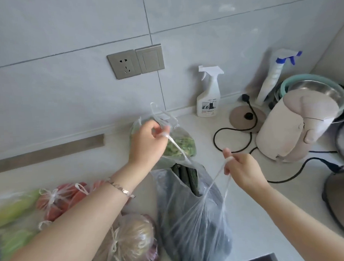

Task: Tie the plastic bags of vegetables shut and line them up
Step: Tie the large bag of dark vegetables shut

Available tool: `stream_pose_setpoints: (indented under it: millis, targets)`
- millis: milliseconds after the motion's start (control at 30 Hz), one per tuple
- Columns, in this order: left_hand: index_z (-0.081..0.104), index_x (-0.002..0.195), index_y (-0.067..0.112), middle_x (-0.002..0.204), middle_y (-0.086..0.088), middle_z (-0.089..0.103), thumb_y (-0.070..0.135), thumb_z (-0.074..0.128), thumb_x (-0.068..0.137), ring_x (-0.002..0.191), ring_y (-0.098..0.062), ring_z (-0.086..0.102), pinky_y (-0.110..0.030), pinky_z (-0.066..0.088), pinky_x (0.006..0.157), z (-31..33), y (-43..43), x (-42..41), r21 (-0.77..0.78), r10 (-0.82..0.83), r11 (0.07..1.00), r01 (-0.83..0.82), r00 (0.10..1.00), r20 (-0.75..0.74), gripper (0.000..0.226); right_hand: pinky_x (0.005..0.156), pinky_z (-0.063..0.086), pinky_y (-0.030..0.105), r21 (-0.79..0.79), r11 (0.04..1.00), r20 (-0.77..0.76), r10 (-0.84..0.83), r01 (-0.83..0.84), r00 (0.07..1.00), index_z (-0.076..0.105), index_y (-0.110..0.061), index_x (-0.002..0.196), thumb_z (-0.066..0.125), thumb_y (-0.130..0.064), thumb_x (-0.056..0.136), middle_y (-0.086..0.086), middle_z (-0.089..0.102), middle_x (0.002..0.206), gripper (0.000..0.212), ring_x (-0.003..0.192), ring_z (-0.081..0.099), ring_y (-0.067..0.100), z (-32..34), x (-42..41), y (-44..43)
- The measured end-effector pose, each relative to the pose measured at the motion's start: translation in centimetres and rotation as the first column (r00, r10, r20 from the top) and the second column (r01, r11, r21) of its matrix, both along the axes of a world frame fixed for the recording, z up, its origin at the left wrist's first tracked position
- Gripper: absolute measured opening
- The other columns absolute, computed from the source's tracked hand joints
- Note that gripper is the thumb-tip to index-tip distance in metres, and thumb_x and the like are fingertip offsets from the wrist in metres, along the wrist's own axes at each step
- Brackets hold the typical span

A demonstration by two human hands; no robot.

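Nearest, a tied bag of onions (pixel 132 241) and a tied bag of tomatoes (pixel 58 200) lie on the counter (pixel 248 229). Beside them the open cucumber bag (pixel 189 217) hangs below and between the hands. The left hand (pixel 148 143) pinches one handle and the right hand (pixel 242 170) pinches the other. A bag of greens (pixel 179 145) sits behind. The spray bottle (pixel 208 97) label is too blurred to read.

Both arms reach forward — left hand (pixel 148 141) and right hand (pixel 240 171) each pinching, fingers curled.
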State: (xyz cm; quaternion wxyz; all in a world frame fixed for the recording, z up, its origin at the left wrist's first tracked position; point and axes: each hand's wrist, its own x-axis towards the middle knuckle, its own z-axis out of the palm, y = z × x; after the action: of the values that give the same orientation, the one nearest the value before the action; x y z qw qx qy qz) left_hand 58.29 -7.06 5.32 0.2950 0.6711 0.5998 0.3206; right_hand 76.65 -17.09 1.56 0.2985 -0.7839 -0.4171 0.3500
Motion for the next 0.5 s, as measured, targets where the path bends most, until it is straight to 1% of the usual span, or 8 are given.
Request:
stream_pose_setpoints:
  millis: [33, 67, 167, 233, 300, 367, 433, 500]
  targets:
    - [0.044, 0.054, 0.014, 0.051, -0.002, 0.046, 0.027, 0.051, 0.089, 0.048, -0.018, 0.041, -0.026, 0.028, 0.047, 0.5, -0.5, 0.0, -0.031, -0.052, 0.998, 0.050, 0.994, -0.093, 0.039, 0.052, 0.031, 0.027, 0.030, 0.999, -0.052, -0.030, 0.031, 0.998, 0.045, -0.006, 0.054, 0.037, -0.040, 0.095, 0.003, 0.047, 0.053, 0.054, 0.050, 0.039, 0.019, 0.5, -0.5, -0.2]
    - [0.041, 0.048, 0.012, 0.047, -0.004, 0.045, 0.028, 0.049, 0.091, 0.047, -0.019, 0.041, -0.026, 0.029, 0.048, 0.9, -0.8, 0.2, -0.083, -0.084, 0.994, 0.074, 0.988, -0.131, 0.046, 0.051, 0.029, 0.027, 0.059, 0.997, -0.089, -0.045, 0.051, 0.995, 0.041, -0.006, 0.055, 0.037, -0.040, 0.095, 0.006, 0.044, 0.052, 0.053, 0.050, 0.036, 0.019, 1.0, -1.0, -0.2]
    - [0.046, 0.041, 0.011, 0.035, 0.003, 0.047, 0.020, 0.051, 0.087, 0.043, -0.016, 0.045, -0.023, 0.032, 0.049, 1.7, -1.1, 0.4, -0.180, -0.096, 0.980, 0.081, 0.992, -0.078, 0.048, 0.046, 0.022, 0.024, 0.167, 0.983, -0.123, -0.051, 0.071, 0.991, 0.034, -0.007, 0.059, 0.040, -0.041, 0.094, 0.009, 0.031, 0.058, 0.048, 0.048, 0.023, 0.016, 2.5, -2.2, -0.5]
    - [0.047, 0.039, 0.011, 0.029, 0.003, 0.043, 0.016, 0.054, 0.083, 0.039, -0.012, 0.043, -0.022, 0.029, 0.049, 2.2, -1.1, 0.7, -0.176, -0.094, 0.980, 0.088, 0.995, -0.028, 0.045, 0.039, 0.016, 0.017, 0.251, 0.961, -0.121, -0.083, 0.111, 0.989, 0.028, -0.009, 0.057, 0.042, -0.040, 0.093, 0.005, 0.025, 0.054, 0.049, 0.043, 0.017, 0.011, 3.4, -2.2, -1.1]
    - [0.046, 0.038, 0.011, 0.024, 0.004, 0.039, 0.015, 0.055, 0.082, 0.031, -0.006, 0.037, -0.021, 0.027, 0.044, 2.7, -1.4, 1.0, -0.156, -0.104, 0.982, 0.107, 0.994, 0.025, 0.045, 0.039, 0.014, 0.019, 0.319, 0.932, -0.135, -0.135, 0.172, 0.982, 0.027, -0.010, 0.056, 0.042, -0.038, 0.094, 0.000, 0.020, 0.051, 0.050, 0.041, 0.015, 0.009, 4.4, -1.7, -2.0]
    - [0.046, 0.037, 0.011, 0.024, 0.004, 0.039, 0.015, 0.056, 0.082, 0.027, -0.006, 0.035, -0.021, 0.027, 0.044, 2.9, -1.9, 1.3, -0.147, -0.103, 0.983, 0.112, 0.992, 0.066, 0.045, 0.039, 0.014, 0.017, 0.374, 0.887, -0.209, -0.204, 0.270, 0.957, 0.025, -0.011, 0.053, 0.042, -0.035, 0.095, -0.007, 0.019, 0.043, 0.051, 0.038, 0.015, 0.009, 5.2, -1.1, -2.6]
    - [0.046, 0.034, 0.011, 0.031, 0.001, 0.042, 0.013, 0.057, 0.076, 0.033, -0.013, 0.038, -0.023, 0.028, 0.048, 2.8, -2.5, 1.5, -0.167, -0.109, 0.977, 0.131, 0.985, 0.134, 0.044, 0.038, 0.015, 0.017, 0.405, 0.856, -0.246, -0.236, 0.321, 0.940, 0.023, -0.014, 0.051, 0.040, -0.032, 0.096, -0.012, 0.017, 0.036, 0.051, 0.036, 0.015, 0.007, 5.6, -0.6, -2.8]
    - [0.050, 0.033, 0.009, 0.044, -0.011, 0.047, 0.015, 0.055, 0.067, 0.041, -0.021, 0.037, -0.024, 0.027, 0.049, 2.9, -3.4, 1.8, -0.223, -0.112, 0.962, 0.158, 0.972, 0.205, 0.035, 0.044, 0.015, 0.021, 0.419, 0.845, -0.258, -0.239, 0.331, 0.936, 0.023, -0.016, 0.051, 0.038, -0.033, 0.097, -0.011, 0.017, 0.040, 0.051, 0.041, 0.014, 0.008, 5.7, -0.4, -2.5]
